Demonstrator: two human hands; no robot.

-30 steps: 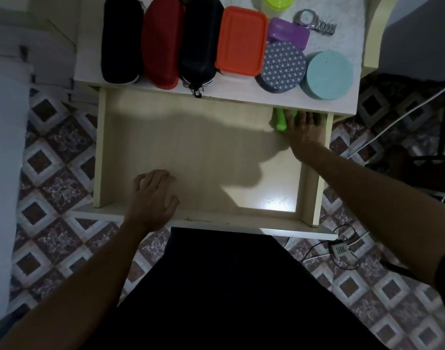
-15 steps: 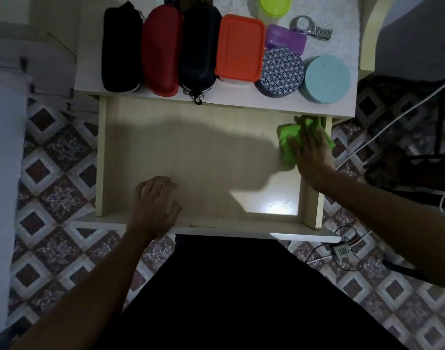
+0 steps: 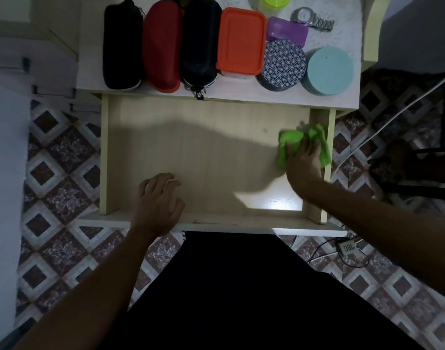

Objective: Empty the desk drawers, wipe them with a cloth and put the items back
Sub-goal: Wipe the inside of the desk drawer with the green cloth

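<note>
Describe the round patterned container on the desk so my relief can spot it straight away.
Start at the white desk top above the open drawer and follow the row of emptied items along its front edge toward the right. The patterned round tin sits second from the right, between the orange-lidded box and the plain pale-blue disc. It alone has a dark lid covered in a white star lattice.

The room is dim. The floor (image 3: 62,157) has tiles with brown and white diamond shapes. A white cable (image 3: 393,114) runs across it on the right. A bright patch of light shines low down near the middle.
</note>
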